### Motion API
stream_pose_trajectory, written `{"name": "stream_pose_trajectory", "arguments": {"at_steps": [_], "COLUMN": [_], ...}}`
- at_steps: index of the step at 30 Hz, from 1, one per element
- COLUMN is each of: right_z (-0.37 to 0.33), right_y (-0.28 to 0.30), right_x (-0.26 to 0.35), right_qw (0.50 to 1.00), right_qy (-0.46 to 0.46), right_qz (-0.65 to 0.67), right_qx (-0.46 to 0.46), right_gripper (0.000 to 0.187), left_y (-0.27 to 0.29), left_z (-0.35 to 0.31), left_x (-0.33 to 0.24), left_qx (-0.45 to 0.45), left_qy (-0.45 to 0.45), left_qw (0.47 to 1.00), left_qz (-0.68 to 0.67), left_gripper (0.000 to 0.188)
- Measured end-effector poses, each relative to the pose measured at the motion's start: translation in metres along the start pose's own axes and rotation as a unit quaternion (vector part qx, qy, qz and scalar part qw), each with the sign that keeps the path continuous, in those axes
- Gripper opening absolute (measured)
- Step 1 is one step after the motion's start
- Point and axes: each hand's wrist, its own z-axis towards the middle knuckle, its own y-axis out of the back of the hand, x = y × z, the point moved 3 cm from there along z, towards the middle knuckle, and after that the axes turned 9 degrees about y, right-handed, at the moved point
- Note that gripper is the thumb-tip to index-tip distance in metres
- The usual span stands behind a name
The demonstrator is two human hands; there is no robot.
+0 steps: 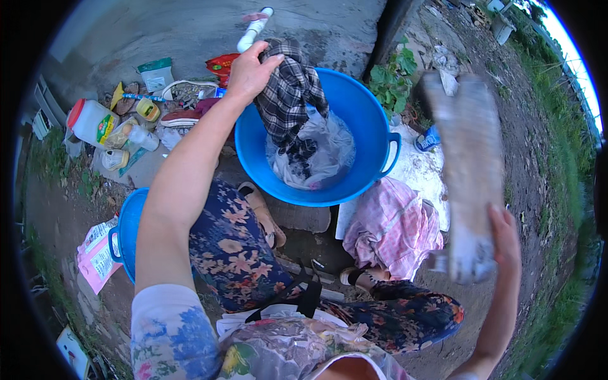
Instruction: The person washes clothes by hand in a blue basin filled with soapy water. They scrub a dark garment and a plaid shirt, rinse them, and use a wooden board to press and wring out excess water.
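Note:
My left hand (pixel 252 75) is closed on a black-and-white plaid garment (pixel 288 88), lifting it so that it hangs into a large blue basin (pixel 373 114). The garment's lower end reaches the water, where pale, whitish fabric (pixel 326 139) lies. Off to the right, my right hand (pixel 505 235) grips the side edge of a long, worn wooden board (pixel 472 158), held upright and smeared by motion. Its surface is too blurred to make out. A pink patterned cloth (pixel 392 221) lies bunched between the basin and the board.
A second blue basin (pixel 130 228) and a pink packet (pixel 100 256) are at my left. Sneakers (pixel 190 93), a red-lidded white jar (pixel 88 120) and small containers crowd the far left. A white pipe (pixel 254 30) juts from the wall. A blue can (pixel 427 139) lies right of the basin.

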Motion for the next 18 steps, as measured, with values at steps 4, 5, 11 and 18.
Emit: {"name": "stream_pose_trajectory", "arguments": {"at_steps": [4, 5, 11, 18], "right_z": [0.017, 0.018, 0.041, 0.072], "right_y": [-0.149, -0.175, -0.284, -0.381], "right_x": [-0.006, -0.011, -0.013, 0.039], "right_qw": [0.984, 0.978, 0.917, 0.945], "right_qy": [-0.076, -0.105, -0.068, 0.168], "right_qz": [-0.014, 0.02, -0.198, 0.074], "right_qx": [0.158, 0.178, 0.34, 0.27], "right_gripper": [0.06, 0.056, 0.041, 0.026], "left_y": [0.006, 0.002, -0.024, -0.052], "left_z": [-0.009, -0.011, -0.008, -0.029], "left_x": [-0.005, -0.013, 0.004, 0.001], "left_qx": [0.009, 0.027, 0.028, 0.125], "left_qy": [0.035, 0.054, 0.1, 0.308], "left_qw": [0.999, 0.998, 0.986, 0.888], "left_qz": [0.009, 0.011, -0.131, -0.318], "left_gripper": [0.046, 0.047, 0.042, 0.046]}}
